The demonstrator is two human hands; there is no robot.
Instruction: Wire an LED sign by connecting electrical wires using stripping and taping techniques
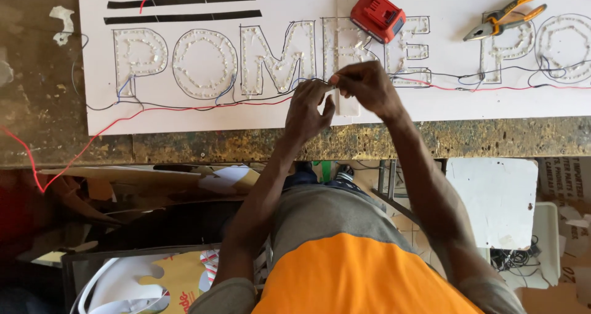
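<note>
Across the far half of the scene lies a worn, stained workbench [37,104], and on it a long white sign board [203,114] that runs from left to right, its outlined letters studded with small pale bulbs. Two black strips [182,9] sit on the board's far left part. Thin black and red wires [184,106] trail along the board just below the letters, the red one running off the left edge of the bench. Near the middle, at the board's near side, the left hand [308,108] and the right hand [364,86] meet fingertip to fingertip, both pinching the same stretch of wire between thumb and fingers; whether they also hold a small part there is too fine to tell. Just beyond the right hand rests a red battery pack [378,15], and further right lie orange-handled pliers [506,16], jaws pointing left, well apart from both hands.
</note>
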